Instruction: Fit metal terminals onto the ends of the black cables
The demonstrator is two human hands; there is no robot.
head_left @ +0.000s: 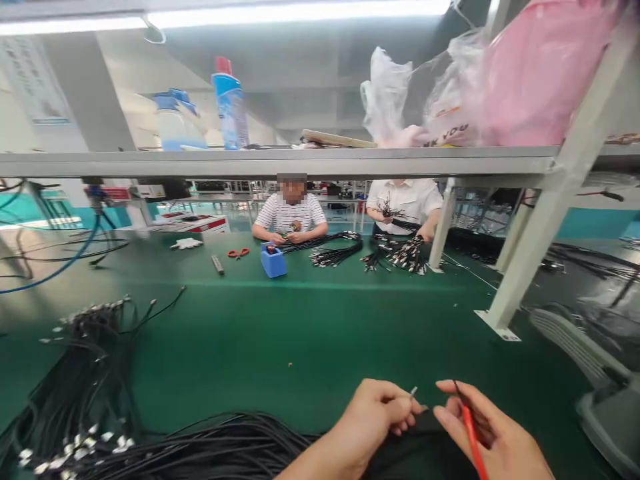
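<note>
Black cables (85, 400) crowd the bench's (280, 333) near left corner. Mid-bench toward the far edge, a blue box (273, 261) holds something dark. At the near edge, the left hand (373, 417) pinches a metal-tipped cable end (413, 392); the right hand (487, 433) grips a red-handled tool (471, 437).

Black cable (240, 443) with metal tip (413, 392) is pinched at the end, tip pointing to 1 o'clock; red-handled tool (473, 440) is held slanted toward 11 o'clock.
</note>
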